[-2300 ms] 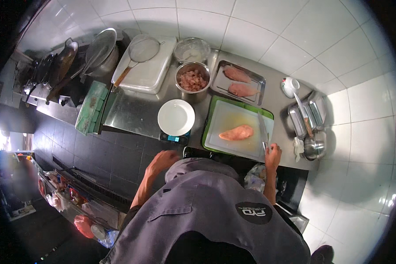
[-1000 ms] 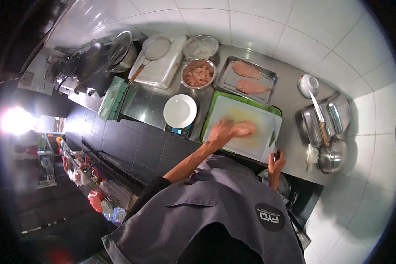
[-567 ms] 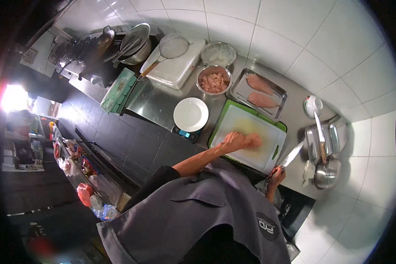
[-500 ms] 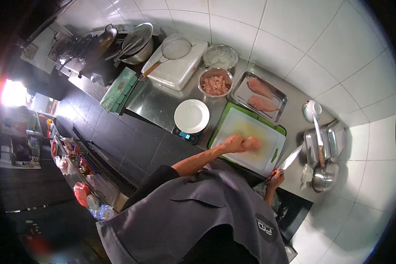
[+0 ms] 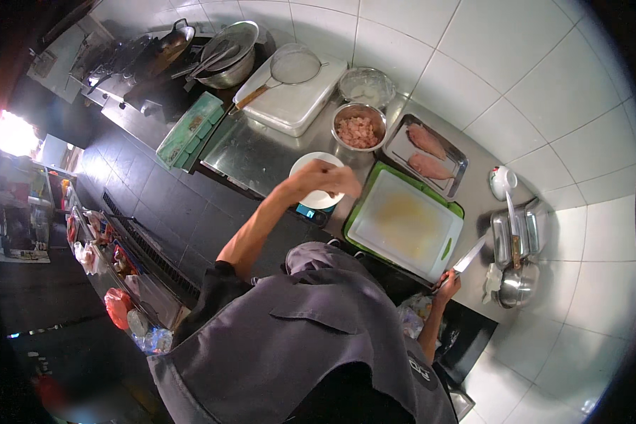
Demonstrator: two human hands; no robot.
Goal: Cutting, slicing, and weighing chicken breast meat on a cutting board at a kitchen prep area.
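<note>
With twelve o'clock at the top of the view and the white cutting board [image 5: 381, 226] as the clock's centre, the left hand [image 5: 319, 175] is at ten, over the round white plate [image 5: 311, 201] that sits on a small digital scale [image 5: 308, 211]; its fingers bend downward, but they are blurred and partly hidden, so I cannot tell how far open it is, whether it touches the plate, or whether it has hold of anything. Of the two hands, the right hand [image 5: 447, 284] is at five, just off the board's edge, closed round the handle of the knife [image 5: 468, 256], whose blade points up toward one o'clock, clear of the board. The board bears a wet yellowish patch and lies on a green board [image 5: 458, 209], both on the steel surface [image 5: 251, 155]. Near twelve to one o'clock, a metal tray [image 5: 401, 150] carries two pieces of raw meat [image 5: 426, 141] side by side; at eleven, a steel bowl [image 5: 353, 157] holds diced meat [image 5: 357, 132], with a clear bowl [image 5: 366, 86] just beyond it. Farther toward eleven, a wooden-handled sieve [image 5: 295, 67] rests on a white container [image 5: 283, 109]. At two stands a small white bowl [image 5: 499, 182], tilted, and at three a second knife [image 5: 516, 247] lies across metal pans [image 5: 502, 230]
</note>
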